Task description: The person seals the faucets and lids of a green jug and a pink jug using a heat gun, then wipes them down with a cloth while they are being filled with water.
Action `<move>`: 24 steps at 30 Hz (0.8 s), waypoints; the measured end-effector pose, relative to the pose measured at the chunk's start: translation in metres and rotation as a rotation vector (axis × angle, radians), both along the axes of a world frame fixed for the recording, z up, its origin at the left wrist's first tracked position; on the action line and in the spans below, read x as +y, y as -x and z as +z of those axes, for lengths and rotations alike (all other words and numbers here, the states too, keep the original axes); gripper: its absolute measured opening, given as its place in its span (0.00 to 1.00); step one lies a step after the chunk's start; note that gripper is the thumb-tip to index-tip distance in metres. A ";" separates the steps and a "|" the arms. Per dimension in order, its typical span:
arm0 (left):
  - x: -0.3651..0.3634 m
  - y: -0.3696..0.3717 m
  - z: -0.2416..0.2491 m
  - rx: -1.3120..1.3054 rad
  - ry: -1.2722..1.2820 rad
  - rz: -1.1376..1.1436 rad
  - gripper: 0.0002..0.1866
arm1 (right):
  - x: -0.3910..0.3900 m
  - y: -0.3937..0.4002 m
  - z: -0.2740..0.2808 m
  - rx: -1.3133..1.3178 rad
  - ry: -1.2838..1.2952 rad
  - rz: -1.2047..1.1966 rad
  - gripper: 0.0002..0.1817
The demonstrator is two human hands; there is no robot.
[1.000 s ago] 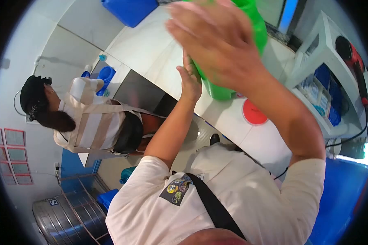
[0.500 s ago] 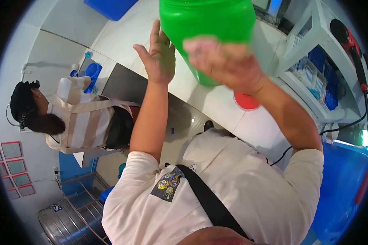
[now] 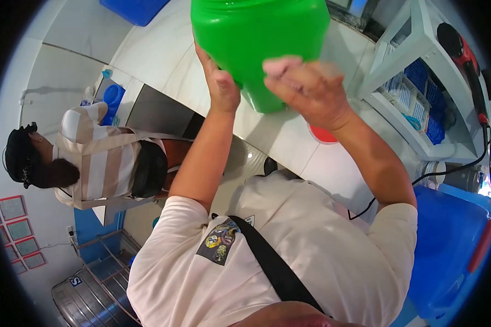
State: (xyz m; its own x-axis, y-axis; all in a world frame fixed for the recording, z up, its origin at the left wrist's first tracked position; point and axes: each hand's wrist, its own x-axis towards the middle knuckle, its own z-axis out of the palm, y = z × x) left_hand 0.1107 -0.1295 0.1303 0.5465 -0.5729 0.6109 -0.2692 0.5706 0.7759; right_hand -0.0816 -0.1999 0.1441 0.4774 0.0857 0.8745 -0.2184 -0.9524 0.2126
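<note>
Over on the left, a co-worker in a striped top stands sideways in the picture, above a few red-edged papers on the wall and a metal tank. A blue tub is near the co-worker's arm, and a blue container sits at the top edge. All of this has slid a little further left than half a second ago.

Next comes the left hand. Before, it was spread open with its palm showing, just beside the jug; now it lies against the jug's left side, thumb in front, its other fingers mostly hidden, so I cannot tell how firmly they hold.

The green jug is on the white counter, between the two hands, its top cut off by the picture's edge. The right hand is blurred in front of it, as before, with fingers bent; I cannot tell whether they touch the jug. Under the right wrist, a red disc on the counter shows less of itself than it did.

Further right are a white shelf, a red and black tool against it, and a blue bin.
</note>
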 end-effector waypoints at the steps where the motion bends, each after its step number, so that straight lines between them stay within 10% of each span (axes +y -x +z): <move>1: -0.001 0.001 0.004 -0.005 0.008 0.002 0.59 | -0.002 -0.006 0.030 -0.077 -0.053 0.002 0.20; 5: -0.004 -0.002 0.004 -0.104 -0.077 0.019 0.63 | -0.018 -0.021 0.076 -0.215 0.021 0.034 0.23; 11: -0.006 0.001 0.013 -0.120 0.029 0.107 0.61 | 0.026 -0.036 -0.049 -0.586 -0.922 0.309 0.22; 13: -0.006 0.002 0.013 -0.137 0.029 0.127 0.60 | 0.032 -0.036 -0.037 -0.437 -0.477 -0.041 0.22; 17: -0.001 0.006 0.011 -0.215 -0.036 0.139 0.58 | -0.023 -0.032 0.037 -0.412 -0.236 0.022 0.17; 24: -0.002 0.013 0.015 -0.174 0.002 0.103 0.57 | -0.019 -0.020 -0.044 -0.627 -1.428 0.448 0.13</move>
